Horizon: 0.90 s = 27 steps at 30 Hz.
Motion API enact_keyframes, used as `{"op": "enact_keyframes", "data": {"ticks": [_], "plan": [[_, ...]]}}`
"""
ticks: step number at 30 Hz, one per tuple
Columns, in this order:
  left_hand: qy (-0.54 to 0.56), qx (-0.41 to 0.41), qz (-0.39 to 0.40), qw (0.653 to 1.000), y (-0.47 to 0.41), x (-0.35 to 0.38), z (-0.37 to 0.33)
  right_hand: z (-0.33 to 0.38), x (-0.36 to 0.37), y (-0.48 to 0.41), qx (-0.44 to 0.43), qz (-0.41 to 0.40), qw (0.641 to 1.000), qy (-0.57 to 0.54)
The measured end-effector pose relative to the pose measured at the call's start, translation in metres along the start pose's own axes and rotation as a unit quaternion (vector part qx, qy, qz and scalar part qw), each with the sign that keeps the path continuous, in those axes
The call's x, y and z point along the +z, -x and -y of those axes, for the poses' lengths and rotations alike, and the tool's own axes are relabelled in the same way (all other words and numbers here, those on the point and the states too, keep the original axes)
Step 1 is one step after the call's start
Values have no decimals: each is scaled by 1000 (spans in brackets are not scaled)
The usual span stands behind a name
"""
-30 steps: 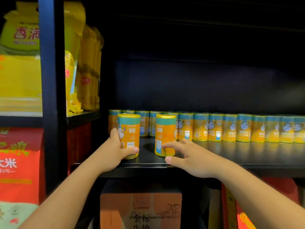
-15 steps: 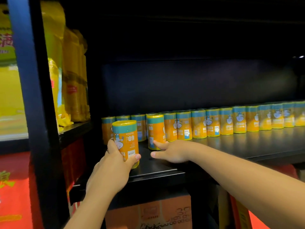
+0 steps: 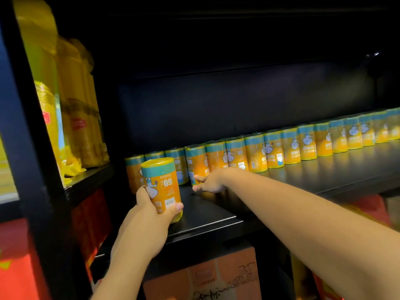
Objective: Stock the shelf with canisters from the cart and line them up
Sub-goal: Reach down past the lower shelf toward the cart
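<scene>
A long row of orange canisters with teal bands (image 3: pixel 292 146) stands along the back of the black shelf (image 3: pixel 216 215). My left hand (image 3: pixel 149 215) grips one more such canister (image 3: pixel 161 185) upright at the shelf's front left, its base on or just above the board. My right hand (image 3: pixel 211 181) reaches across with fingers stretched out. Its fingertips touch the base of a canister (image 3: pixel 195 163) that stands in the row near its left end.
A black upright post (image 3: pixel 28 148) bounds the shelf on the left, with yellow packages (image 3: pixel 71 105) on the neighbouring shelf. Below are an orange carton (image 3: pixel 205 276) and red bags (image 3: pixel 13 256). The shelf's front strip to the right is bare.
My right hand has pushed its canister from the shelf front back into the row. My left hand still holds its canister near the front left. The view has swung to the right.
</scene>
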<state>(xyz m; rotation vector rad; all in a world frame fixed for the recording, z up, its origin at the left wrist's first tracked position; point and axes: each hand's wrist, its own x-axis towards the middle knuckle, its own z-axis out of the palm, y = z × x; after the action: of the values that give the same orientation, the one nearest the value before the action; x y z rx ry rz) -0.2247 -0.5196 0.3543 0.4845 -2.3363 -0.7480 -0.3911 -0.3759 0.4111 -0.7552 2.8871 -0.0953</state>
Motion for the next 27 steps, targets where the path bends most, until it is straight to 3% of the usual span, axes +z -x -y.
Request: {"op": "enact_keyframes", "data": {"ticks": [7,11,14,22,27], "plan": [[25,10,47,999,1,-7,0,-39,-1,51,-54,62,996,38],[63,-28,106,992,-14,-16,3,-74,22,83,-59,3,998,30],[33,-31,137,990,-32,-13,-3,-83,35,90,-52,-44,998,-7],[-58,-52,210,975,-88,19,-33,-87,38,88,-65,-35,997,-38],[-79,-79,213,971,-112,35,-45,-89,39,84,-69,-46,996,-43]]}}
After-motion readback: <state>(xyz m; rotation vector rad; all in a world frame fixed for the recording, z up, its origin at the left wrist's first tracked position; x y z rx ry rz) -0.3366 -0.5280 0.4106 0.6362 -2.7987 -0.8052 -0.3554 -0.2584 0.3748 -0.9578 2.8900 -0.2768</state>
